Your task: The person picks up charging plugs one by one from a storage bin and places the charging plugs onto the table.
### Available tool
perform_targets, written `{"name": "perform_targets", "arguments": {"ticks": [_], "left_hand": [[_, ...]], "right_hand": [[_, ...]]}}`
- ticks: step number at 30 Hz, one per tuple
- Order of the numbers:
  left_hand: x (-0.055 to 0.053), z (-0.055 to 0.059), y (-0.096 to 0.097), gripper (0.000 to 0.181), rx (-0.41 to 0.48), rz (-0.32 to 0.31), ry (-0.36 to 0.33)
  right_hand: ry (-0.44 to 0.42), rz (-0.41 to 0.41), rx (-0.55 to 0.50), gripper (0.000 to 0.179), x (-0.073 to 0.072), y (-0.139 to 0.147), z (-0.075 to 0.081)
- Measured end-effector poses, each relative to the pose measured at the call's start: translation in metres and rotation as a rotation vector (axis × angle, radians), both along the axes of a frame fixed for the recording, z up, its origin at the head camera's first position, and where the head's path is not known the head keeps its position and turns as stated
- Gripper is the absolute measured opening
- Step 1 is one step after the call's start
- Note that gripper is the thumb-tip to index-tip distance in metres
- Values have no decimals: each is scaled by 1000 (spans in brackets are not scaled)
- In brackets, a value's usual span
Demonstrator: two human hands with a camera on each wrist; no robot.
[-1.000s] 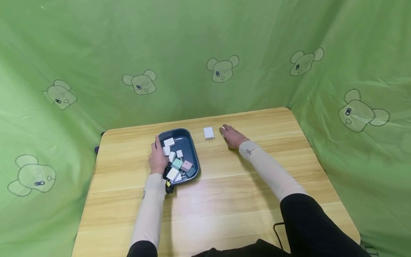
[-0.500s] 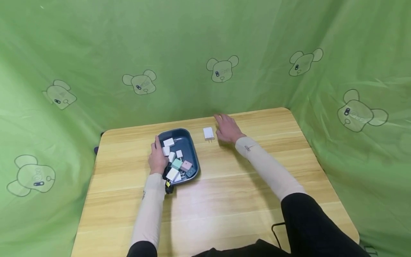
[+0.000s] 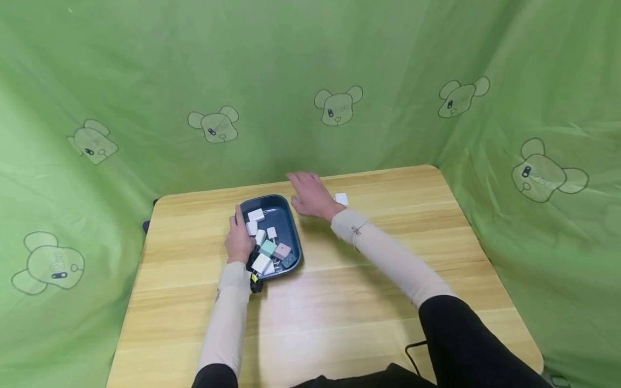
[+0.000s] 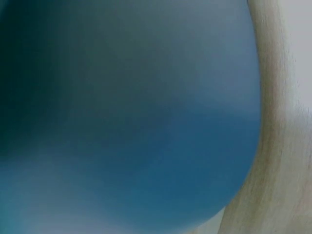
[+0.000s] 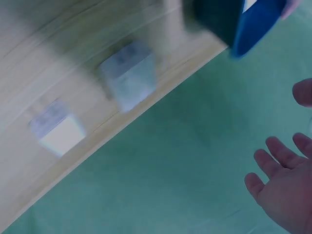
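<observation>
Wooden table (image 3: 339,302); left fingers (image 3: 238,216) grip blue tray (image 3: 287,229).

Your left arm (image 3: 225,312) stretches forward, left hand (image 3: 239,241) gripping — right arm (image 3: 393,261) slants inward, right hand (image 3: 312,195) farther out — fingers (image 5: 282,152) extended and spread, thumb (image 5: 303,92) apart.

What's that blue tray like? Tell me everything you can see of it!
The tray is dark blue, a rectangle with rounded corners and raised walls, and looks like smooth plastic. It sits open side up on the wooden table, its long sides running away from the person. Plug adapters lie in it, mostly white, plus a mint-green one and a pink one. The left hand holds its left side.
</observation>
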State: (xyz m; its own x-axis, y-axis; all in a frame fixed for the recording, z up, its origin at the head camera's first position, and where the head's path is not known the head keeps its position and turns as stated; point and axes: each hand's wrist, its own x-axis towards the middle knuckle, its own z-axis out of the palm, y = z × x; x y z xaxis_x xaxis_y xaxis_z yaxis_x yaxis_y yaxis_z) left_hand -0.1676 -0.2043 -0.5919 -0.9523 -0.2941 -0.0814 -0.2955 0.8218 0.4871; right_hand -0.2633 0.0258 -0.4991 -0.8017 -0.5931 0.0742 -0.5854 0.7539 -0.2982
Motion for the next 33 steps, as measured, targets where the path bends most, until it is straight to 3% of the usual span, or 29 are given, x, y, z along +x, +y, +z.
{"name": "perform_targets", "arguments": {"ticks": [14, 23, 33], "left_hand": [[-1, -2, 0, 116, -12, -19, -7], [3, -2, -1, 115, -12, -14, 0], [1, -3, -1, 114, -5, -9, 22]], "right_hand": [[-2, 136, 77, 62, 39, -50, -11], [-77, 125, 172, 63, 53, -70, -27], [-78, 117, 286, 68, 63, -83, -42]]}}
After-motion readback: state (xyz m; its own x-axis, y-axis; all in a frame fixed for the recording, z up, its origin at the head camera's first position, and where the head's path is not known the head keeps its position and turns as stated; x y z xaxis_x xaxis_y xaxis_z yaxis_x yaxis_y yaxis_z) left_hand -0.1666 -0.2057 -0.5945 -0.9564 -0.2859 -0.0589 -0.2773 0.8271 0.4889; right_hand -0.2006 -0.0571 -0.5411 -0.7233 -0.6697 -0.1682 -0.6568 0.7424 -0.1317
